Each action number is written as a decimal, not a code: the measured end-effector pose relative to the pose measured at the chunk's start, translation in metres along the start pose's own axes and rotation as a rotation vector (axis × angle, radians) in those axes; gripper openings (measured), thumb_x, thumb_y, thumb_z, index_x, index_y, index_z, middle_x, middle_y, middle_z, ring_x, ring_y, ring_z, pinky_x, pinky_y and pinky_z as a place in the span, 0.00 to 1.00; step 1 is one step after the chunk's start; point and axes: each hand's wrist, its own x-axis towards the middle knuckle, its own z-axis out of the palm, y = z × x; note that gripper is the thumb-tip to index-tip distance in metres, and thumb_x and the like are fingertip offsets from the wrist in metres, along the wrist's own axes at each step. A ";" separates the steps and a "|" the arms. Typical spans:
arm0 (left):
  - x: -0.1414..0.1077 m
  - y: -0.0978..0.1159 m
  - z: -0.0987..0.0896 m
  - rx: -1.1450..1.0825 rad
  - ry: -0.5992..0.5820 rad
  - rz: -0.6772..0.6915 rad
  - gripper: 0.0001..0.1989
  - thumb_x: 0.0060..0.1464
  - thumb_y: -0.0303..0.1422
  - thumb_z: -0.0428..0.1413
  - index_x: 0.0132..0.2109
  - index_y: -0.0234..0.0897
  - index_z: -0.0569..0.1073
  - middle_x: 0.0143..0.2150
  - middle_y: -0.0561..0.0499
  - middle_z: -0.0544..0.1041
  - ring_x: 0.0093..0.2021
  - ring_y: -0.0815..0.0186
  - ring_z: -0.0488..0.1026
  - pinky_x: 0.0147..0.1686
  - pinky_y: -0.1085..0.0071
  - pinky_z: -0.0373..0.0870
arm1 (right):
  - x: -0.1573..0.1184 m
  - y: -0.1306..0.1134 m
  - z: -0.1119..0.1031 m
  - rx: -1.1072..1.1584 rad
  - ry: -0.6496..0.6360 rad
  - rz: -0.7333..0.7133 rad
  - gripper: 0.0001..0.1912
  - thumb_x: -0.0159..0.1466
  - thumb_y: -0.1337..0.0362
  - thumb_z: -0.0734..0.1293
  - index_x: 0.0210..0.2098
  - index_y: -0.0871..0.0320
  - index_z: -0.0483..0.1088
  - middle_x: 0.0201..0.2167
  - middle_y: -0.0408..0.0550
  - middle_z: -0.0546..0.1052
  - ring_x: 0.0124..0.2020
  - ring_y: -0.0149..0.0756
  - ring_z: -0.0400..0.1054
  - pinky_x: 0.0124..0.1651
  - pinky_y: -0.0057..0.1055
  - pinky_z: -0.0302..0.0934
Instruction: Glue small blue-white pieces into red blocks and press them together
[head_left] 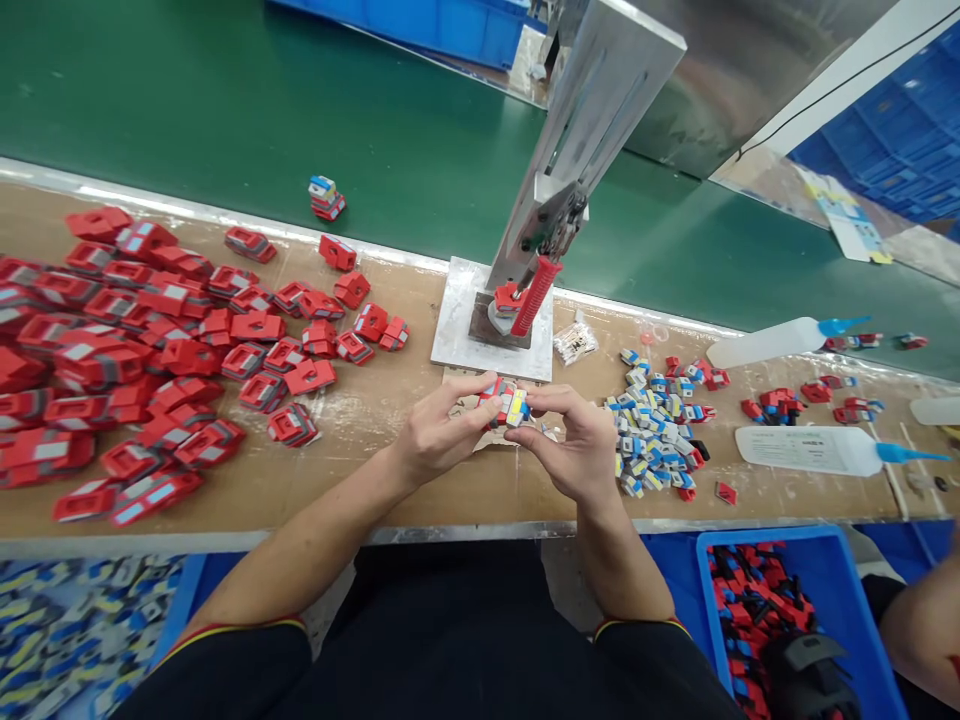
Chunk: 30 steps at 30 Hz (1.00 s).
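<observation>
My left hand [442, 428] pinches a small red toy car body [495, 393] above the front half of the bench. At its right end, my right hand [576, 440] grips a blue, white and yellow block [517, 405] between thumb and fingers. The two parts touch; whether they are joined I cannot tell. Just beyond my hands stands a toggle press with a red handle [537, 296] on a metal base plate [451, 335]. Another red piece [508, 298] sits under the press.
Red car bodies [105, 360] cover the left bench. Blue-and-white blocks [652, 425] lie at right, near glue bottles [806, 450]. A green belt [420, 150] runs behind, carrying a small assembled toy [327, 198]. A blue bin [840, 590] stands below right, beside another person's arm [922, 620].
</observation>
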 end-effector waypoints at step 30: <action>0.015 0.022 -0.011 -0.646 -0.086 -0.264 0.34 0.48 0.33 0.76 0.63 0.44 0.80 0.53 0.42 0.86 0.52 0.56 0.86 0.54 0.67 0.84 | -0.021 0.007 0.013 0.265 -0.094 0.045 0.31 0.64 0.39 0.72 0.62 0.45 0.73 0.56 0.54 0.83 0.61 0.53 0.77 0.65 0.55 0.72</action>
